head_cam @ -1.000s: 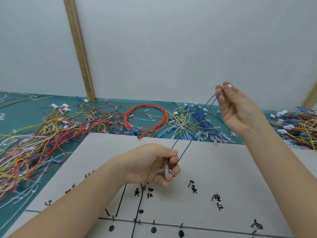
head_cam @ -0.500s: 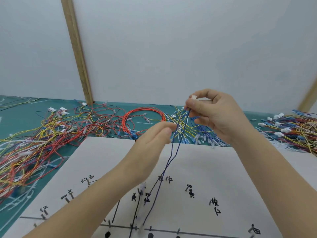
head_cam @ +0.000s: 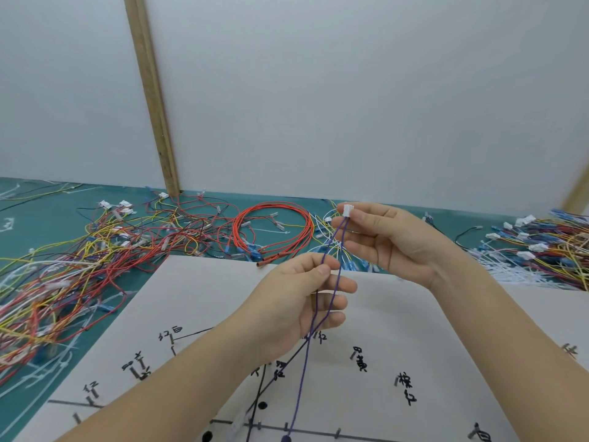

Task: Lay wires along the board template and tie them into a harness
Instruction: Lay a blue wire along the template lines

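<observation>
Right hand (head_cam: 392, 240) pinches white connector (head_cam: 347, 210); left hand (head_cam: 299, 301) pinches purple wire pair (head_cam: 331, 282), hanging over board template (head_cam: 430, 330). Light, limp, probably slippery; hold connector, guide below.

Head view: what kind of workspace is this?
Likely a wire-harness assembly bench: a white board template with marked routes and labels, loose wire piles on a green mat, purple wires in hand.

white wall (head_cam: 350, 90): fills top of frame | wooden strip (head_cam: 153, 100): upper left, leaning on the wall, reaching the table | green mat (head_cam: 38, 215): left middle, under the board
</observation>
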Demonstrator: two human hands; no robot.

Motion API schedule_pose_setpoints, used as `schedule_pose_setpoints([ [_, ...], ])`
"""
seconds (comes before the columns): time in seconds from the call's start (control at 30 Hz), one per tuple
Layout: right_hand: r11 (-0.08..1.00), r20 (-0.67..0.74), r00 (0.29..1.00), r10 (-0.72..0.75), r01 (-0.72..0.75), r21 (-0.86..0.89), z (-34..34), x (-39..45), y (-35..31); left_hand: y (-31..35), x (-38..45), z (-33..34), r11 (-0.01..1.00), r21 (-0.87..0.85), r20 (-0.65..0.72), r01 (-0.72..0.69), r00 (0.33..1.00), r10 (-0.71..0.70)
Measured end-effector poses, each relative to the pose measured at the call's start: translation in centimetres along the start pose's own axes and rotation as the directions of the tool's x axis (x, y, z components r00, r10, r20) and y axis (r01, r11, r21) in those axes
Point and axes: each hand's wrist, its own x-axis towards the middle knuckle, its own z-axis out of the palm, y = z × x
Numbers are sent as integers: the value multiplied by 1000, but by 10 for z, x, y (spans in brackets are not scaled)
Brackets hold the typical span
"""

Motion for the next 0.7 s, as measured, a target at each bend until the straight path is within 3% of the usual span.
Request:
schedule_pose_setpoints([
  [0.17,998,-40,999,-10,13,57,0,1,1,2,-2,2,999,-15,-14,34,999,-34],
  [0.33,986,-178,982,-68,93,140,6,2,-1,18,-11,5,995,26,-3,96,995,-96],
  [0.47,969,-231,963,-141,182,165,17,-4,-9,43,-27,3,985,154,-25,76,997,-73],
  [0.6,985,-77,988,-133,141,100,36,-9,-7,48,-62,-11,929,369,-105,39,994,0],
  [0.7,997,50,998,-33,36,-66,49,-10,10,34,-92,-27,908,399,-233,129,972,-36],
])
